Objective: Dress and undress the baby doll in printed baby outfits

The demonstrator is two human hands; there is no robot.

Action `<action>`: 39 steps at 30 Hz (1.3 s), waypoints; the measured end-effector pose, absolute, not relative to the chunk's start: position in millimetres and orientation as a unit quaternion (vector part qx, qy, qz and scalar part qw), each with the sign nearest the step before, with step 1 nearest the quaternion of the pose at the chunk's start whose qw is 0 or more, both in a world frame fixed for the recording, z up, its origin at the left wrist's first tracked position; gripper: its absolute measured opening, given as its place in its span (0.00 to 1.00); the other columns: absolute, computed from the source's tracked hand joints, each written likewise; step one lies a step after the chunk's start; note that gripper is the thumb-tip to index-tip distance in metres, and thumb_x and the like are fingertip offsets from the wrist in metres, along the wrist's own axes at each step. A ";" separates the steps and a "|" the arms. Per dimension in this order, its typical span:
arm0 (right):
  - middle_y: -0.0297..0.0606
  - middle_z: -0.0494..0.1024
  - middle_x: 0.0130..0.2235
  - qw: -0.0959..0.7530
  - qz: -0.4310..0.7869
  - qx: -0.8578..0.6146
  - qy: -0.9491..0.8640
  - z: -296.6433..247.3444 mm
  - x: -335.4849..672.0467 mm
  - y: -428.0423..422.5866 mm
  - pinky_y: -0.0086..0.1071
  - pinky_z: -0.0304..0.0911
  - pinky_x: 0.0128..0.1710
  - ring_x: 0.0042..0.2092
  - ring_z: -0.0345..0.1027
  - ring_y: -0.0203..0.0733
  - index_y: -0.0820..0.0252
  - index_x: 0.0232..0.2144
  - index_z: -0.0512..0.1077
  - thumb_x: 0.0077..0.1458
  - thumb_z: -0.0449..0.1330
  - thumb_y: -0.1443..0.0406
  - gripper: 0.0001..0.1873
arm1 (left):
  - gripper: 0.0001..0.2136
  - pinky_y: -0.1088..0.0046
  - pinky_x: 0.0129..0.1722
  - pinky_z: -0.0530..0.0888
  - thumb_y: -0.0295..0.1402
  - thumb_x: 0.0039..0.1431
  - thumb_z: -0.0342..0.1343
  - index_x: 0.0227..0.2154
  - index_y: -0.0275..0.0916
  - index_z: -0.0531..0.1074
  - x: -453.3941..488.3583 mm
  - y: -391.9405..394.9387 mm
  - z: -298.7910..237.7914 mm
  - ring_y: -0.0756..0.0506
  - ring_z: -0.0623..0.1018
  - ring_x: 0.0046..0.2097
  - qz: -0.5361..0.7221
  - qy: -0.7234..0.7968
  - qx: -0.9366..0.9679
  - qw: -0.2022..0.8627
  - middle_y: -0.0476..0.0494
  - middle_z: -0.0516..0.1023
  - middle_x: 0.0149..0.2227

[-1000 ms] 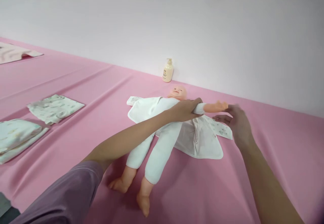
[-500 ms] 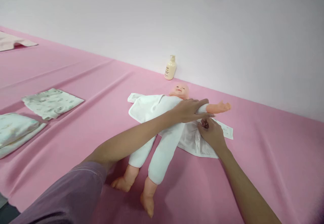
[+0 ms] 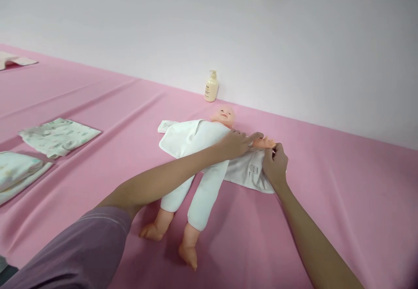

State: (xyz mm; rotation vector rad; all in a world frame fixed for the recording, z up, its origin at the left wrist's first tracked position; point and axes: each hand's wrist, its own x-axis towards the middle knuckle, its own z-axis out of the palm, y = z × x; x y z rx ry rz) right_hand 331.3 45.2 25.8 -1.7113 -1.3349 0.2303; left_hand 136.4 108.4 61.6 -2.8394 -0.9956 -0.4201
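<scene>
A baby doll [image 3: 212, 136] in a white undergarment lies face up on the pink cloth, its feet toward me. A white baby shirt [image 3: 241, 173] is spread open beneath it, one front panel folded over the doll's chest. My left hand [image 3: 237, 144] reaches across the doll and is closed around its outstretched arm. At that arm's end, the doll's hand [image 3: 264, 142] touches the fingers of my right hand [image 3: 276, 160], which are pinched together. A bit of white sleeve shows at those fingertips; most of the sleeve is hidden behind the hand.
A cream pump bottle [image 3: 211, 87] stands behind the doll's head, by the white wall [image 3: 294, 53]. To the left lie a folded patterned cloth [image 3: 60, 136], another folded cloth [image 3: 19, 171] and a pale pink one [image 3: 16, 60]. Wrinkles run across the pink cover [image 3: 107, 101].
My right hand has risen from beside the doll's forearm to its fingertips. The shirt sleeve that stretched out to the right is drawn in. My left hand stays on the arm.
</scene>
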 end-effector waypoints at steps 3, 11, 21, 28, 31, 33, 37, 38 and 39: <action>0.26 0.66 0.26 0.472 0.087 -0.684 -0.550 24.6 332.0 45.3 0.34 0.54 0.31 0.28 0.61 0.40 0.51 0.32 0.59 0.63 0.55 0.61 0.08 | 0.22 0.62 0.45 0.70 0.33 0.80 0.39 0.71 0.46 0.62 137.8 107.8 59.9 0.40 0.80 0.43 -0.150 -0.334 -0.928 0.071 0.36 0.79 0.51; 0.27 0.67 0.27 0.491 0.094 -0.687 -0.527 17.3 337.4 49.0 0.34 0.55 0.32 0.29 0.61 0.40 0.52 0.32 0.61 0.63 0.54 0.62 0.06 | 0.21 0.61 0.45 0.70 0.26 0.76 0.44 0.66 0.44 0.68 139.8 102.0 54.9 0.35 0.75 0.53 -0.132 -0.338 -0.923 0.129 0.31 0.75 0.56; 0.28 0.67 0.26 0.454 0.050 -0.696 -0.554 16.8 339.9 46.7 0.35 0.54 0.32 0.29 0.62 0.42 0.51 0.33 0.60 0.61 0.54 0.63 0.06 | 0.21 0.57 0.52 0.67 0.31 0.75 0.49 0.67 0.44 0.72 140.1 103.3 48.9 0.32 0.77 0.54 -0.109 -0.338 -0.932 0.081 0.32 0.83 0.53; 0.32 0.67 0.32 0.379 -0.067 -0.681 -0.623 22.8 341.6 43.2 0.34 0.49 0.32 0.30 0.58 0.42 0.52 0.35 0.57 0.61 0.56 0.61 0.09 | 0.21 0.56 0.52 0.68 0.41 0.78 0.48 0.68 0.43 0.70 139.9 105.4 50.5 0.33 0.79 0.52 -0.141 -0.371 -0.917 0.044 0.32 0.83 0.54; 0.33 0.67 0.33 0.345 -0.106 -0.683 -0.635 24.2 340.2 41.4 0.34 0.47 0.31 0.29 0.56 0.41 0.52 0.36 0.58 0.60 0.56 0.63 0.07 | 0.22 0.58 0.54 0.70 0.47 0.77 0.52 0.61 0.37 0.73 141.5 112.7 52.3 0.34 0.79 0.55 -0.142 -0.399 -0.906 0.016 0.32 0.82 0.55; 0.32 0.67 0.31 0.327 -0.130 -0.683 -0.640 24.4 338.4 40.2 0.34 0.47 0.32 0.28 0.55 0.41 0.53 0.36 0.60 0.61 0.56 0.64 0.06 | 0.22 0.59 0.54 0.71 0.49 0.75 0.55 0.58 0.35 0.74 143.0 116.7 54.1 0.34 0.81 0.54 -0.138 -0.413 -0.900 0.005 0.32 0.83 0.54; 0.33 0.66 0.28 0.303 -0.168 -0.681 -0.644 23.8 335.8 39.2 0.34 0.46 0.32 0.29 0.56 0.43 0.53 0.34 0.61 0.60 0.57 0.64 0.06 | 0.22 0.60 0.52 0.72 0.50 0.74 0.57 0.56 0.35 0.75 145.5 117.2 58.5 0.35 0.83 0.50 -0.134 -0.432 -0.892 0.000 0.33 0.85 0.49; 0.33 0.67 0.28 0.301 -0.172 -0.681 -0.645 23.7 335.7 39.4 0.34 0.46 0.32 0.29 0.56 0.43 0.53 0.34 0.60 0.60 0.57 0.64 0.06 | 0.22 0.61 0.51 0.72 0.50 0.75 0.56 0.56 0.35 0.75 146.0 116.3 59.1 0.35 0.83 0.49 -0.133 -0.435 -0.891 0.002 0.33 0.85 0.48; 0.34 0.67 0.28 0.299 -0.173 -0.681 -0.646 23.6 335.7 39.7 0.34 0.46 0.32 0.29 0.56 0.43 0.53 0.33 0.60 0.60 0.57 0.65 0.06 | 0.22 0.61 0.50 0.72 0.49 0.75 0.55 0.56 0.36 0.75 146.5 115.5 59.2 0.36 0.84 0.49 -0.131 -0.436 -0.890 0.005 0.33 0.85 0.48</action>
